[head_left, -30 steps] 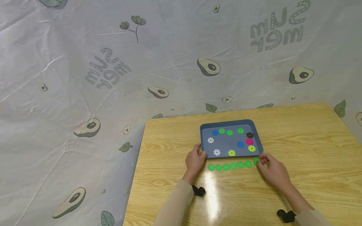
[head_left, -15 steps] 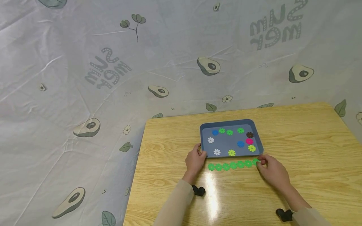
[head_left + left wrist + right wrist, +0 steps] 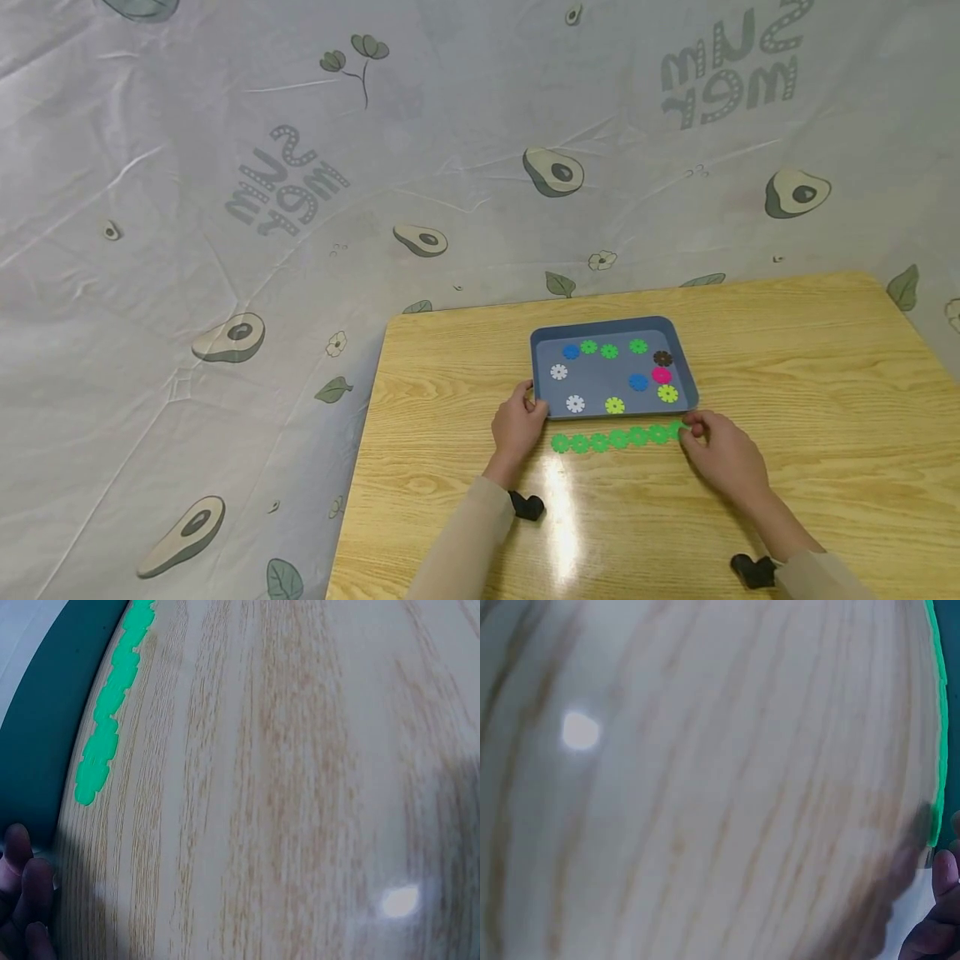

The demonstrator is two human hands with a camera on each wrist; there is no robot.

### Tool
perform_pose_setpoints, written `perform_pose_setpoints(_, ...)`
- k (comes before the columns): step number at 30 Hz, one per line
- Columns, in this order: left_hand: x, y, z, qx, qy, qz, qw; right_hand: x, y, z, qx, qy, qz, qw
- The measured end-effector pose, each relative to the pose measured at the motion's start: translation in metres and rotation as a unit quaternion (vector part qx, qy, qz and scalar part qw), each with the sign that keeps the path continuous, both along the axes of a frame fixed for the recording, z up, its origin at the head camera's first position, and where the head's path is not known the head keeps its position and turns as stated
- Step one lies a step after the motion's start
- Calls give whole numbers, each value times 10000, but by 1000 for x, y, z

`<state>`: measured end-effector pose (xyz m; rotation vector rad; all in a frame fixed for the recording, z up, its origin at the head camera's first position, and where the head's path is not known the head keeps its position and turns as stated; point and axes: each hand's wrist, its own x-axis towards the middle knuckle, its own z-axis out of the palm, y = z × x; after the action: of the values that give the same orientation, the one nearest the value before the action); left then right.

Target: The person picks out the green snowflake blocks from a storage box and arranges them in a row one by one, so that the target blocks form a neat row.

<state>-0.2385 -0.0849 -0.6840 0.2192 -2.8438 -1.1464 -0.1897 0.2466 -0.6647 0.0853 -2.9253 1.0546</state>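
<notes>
A blue-grey tray (image 3: 592,408) lies on the table, with several notched plastic snowflake discs in it. Its near left corner is held by my left hand (image 3: 519,423), thumb at the front and a finger along the side. Just in front of the tray runs a row of green snowflake discs (image 3: 618,439), also in the left wrist view as a green strip (image 3: 112,694). At the row's right end, my right hand (image 3: 726,457) pinches the last green disc (image 3: 676,430), which its fingers partly cover. In the right wrist view the row (image 3: 939,735) is seen nearly edge-on.
Inside the tray lie white (image 3: 575,404), yellow (image 3: 615,406), blue (image 3: 638,382), pink (image 3: 662,376), brown (image 3: 662,358) and green discs (image 3: 609,352). The wooden table (image 3: 442,392) ends at a printed cloth (image 3: 480,167) behind and to the left.
My right hand has brought the last green disc slightly left and down, closing the gap to the row. The left hand and the tray have stayed in place.
</notes>
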Motion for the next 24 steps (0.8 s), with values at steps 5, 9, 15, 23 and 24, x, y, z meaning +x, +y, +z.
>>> perform_pose_setpoints(5,0,-1,-2,5,-35,-2,10000,-1,0,6,-63,157,27,9999)
perform_pose_setpoints(9,-1,-1,-2,-2,-31,6,10000,-2,1,11,-71,145,61,9999)
perform_pose_setpoints(15,-1,0,-1,-18,12,12,10000,-3,3,18,-114,116,78,9998)
perform_pose_setpoints(23,-2,1,0,-36,-34,27,10000,-13,1,28,-158,189,38,9997)
perform_pose_setpoints(24,-2,1,0,-27,-37,27,10000,-16,-1,29,-149,206,40,9997)
